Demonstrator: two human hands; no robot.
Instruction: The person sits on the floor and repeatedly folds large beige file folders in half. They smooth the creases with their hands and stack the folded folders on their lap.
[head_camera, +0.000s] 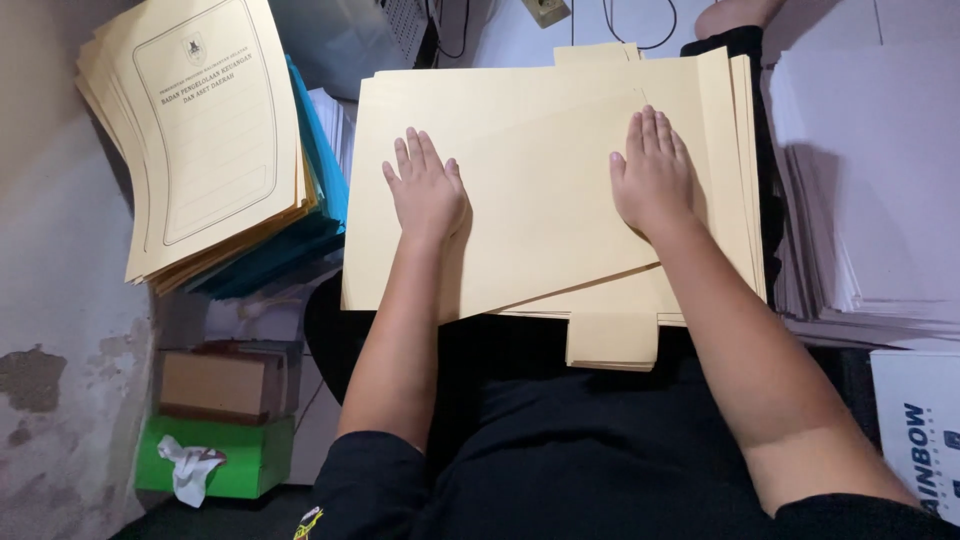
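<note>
The person is pressing the left hand and right hand, both flat with fingers spread, on a cream folder lying skewed, not yet squared, atop the lap stack.

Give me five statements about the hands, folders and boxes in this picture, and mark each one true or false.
1. Both hands, left hand and right hand, lie flat on the pale yellow paper folder. True.
2. The right hand grips a pen. False: it holds nothing, palm down.
3. The stack of printed cream folders lies on the person's left. True.
4. The green tissue box sits on top of the brown cardboard box. False: the brown box is on top.
5. The white paper pile lies on the left. False: on the right.
</note>
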